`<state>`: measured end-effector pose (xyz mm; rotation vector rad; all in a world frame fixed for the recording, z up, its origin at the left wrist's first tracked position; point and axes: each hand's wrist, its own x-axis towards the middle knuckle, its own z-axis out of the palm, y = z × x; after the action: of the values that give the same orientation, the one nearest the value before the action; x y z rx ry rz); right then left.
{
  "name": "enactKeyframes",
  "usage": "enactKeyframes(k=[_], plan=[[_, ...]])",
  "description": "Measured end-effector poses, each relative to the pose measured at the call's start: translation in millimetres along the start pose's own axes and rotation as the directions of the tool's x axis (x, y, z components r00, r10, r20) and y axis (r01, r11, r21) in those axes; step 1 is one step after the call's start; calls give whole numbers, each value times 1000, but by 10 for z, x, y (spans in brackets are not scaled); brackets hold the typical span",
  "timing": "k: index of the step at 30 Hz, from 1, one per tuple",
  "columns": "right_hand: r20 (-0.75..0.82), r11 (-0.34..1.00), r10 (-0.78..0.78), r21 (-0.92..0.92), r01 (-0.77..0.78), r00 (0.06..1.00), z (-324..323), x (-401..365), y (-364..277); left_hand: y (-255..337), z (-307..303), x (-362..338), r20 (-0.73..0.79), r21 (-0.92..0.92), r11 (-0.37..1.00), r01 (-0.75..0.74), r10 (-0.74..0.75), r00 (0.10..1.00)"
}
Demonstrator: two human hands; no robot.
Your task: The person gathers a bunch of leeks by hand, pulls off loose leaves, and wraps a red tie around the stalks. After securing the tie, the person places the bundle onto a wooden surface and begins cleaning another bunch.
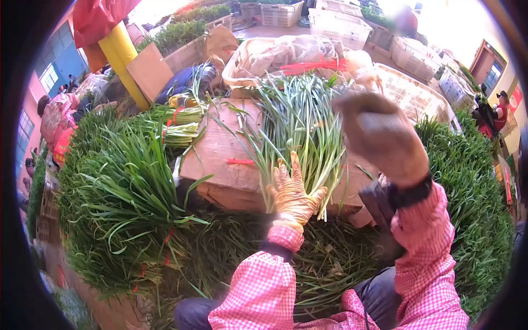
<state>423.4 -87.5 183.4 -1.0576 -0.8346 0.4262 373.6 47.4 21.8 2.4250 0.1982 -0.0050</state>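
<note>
My left hand [294,192], in a yellowish glove, lies on the stem end of a loose heap of garlic chives [300,121] with its fingers spread. The chives rest on a cardboard-covered work surface [223,157], leaves pointing away from me. To the right of the heap, my right hand [382,135] is raised in the air, gloved and smeared by motion, so its fingers cannot be made out. A red tie strip [240,161] lies on the cardboard left of the chives. More red strips [313,66] lie beyond the leaf tips.
Tied bundles of chives [184,126] lie at the back left, beside a large pile of greens [132,187]. Another tall pile [467,203] stands at right. A plastic-lined crate [242,55] sits behind the work surface. A yellow post [124,63] rises at left.
</note>
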Motion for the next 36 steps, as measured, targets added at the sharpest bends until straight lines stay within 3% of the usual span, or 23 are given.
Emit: enactKeyframes(k=[1,2,3,5,6,7,8,9,12,16,19,20,21,23,24,26,28,29,30,31,33,34,36], plan=[[219,976,210,13,-218,953,-68,-64,-38,0,-11,5,-4,14,1000,-3,3,1000],[417,909,399,-67,-410,817,-136,-128,-75,5,-14,9,-8,27,1000,-7,7,1000],[207,857,471,-336,-390,857,-118,-136,42,14,-6,6,-8,41,999,-14,14,1000],[-244,458,541,-717,-525,805,-84,-148,273,-60,159,40,-60,53,998,-30,33,998],[-380,691,455,-419,-588,805,-266,-124,550,-17,118,9,-52,78,996,-31,36,998],[-394,554,330,-655,-514,858,-427,-31,777,14,70,-23,-47,103,994,-26,31,998],[-259,244,167,-924,-295,951,-465,57,868,9,94,-11,-66,90,996,-24,29,997],[-57,-142,67,-989,-47,996,-468,121,950,-1,138,1,-81,77,997,-24,30,996],[-320,-401,151,-885,-238,935,-418,273,1232,-31,228,13,-120,92,994,-58,69,990],[-260,-579,274,-813,-57,926,-423,360,1397,-7,208,-18,-116,90,994,-53,64,991],[-325,-44,3,-945,-324,946,-662,429,1320,17,158,-22,-146,76,995,-71,82,986],[-493,483,54,-748,-455,868,-703,447,1184,36,138,-33,-155,76,994,-81,92,984],[-526,743,46,-550,-381,849,-816,516,1136,44,122,-43,-162,76,993,-93,105,981],[-532,933,235,-110,-342,814,-660,498,746,29,114,-55,-149,52,994,-100,106,983],[-448,962,238,-10,-272,862,-546,490,591,19,119,-49,-139,44,994,-101,107,985],[-344,982,185,43,-181,920,-66,319,219,14,91,-54,-129,128,986,-104,121,984],[154,999,39,-21,-36,987,217,222,166,8,75,-33,-89,128,988,-80,92,992],[593,997,-75,24,75,802,210,255,286,12,70,-20,-75,126,990,-65,74,994],[648,926,339,-359,-118,682,209,156,273,-32,123,6,-98,149,984,-98,114,989],[581,683,688,-720,-119,435,207,58,262,-123,256,38,-117,171,976,-133,154,981],[258,465,467,-885,13,846,-56,156,582,-146,358,43,-139,213,954,-211,244,960],[114,320,252,-947,28,961,-242,291,837,-64,301,-23,-102,189,970,-150,171,980],[32,-144,33,-989,36,999,-320,526,1099,81,112,-99,-84,161,982,-101,115,990]])
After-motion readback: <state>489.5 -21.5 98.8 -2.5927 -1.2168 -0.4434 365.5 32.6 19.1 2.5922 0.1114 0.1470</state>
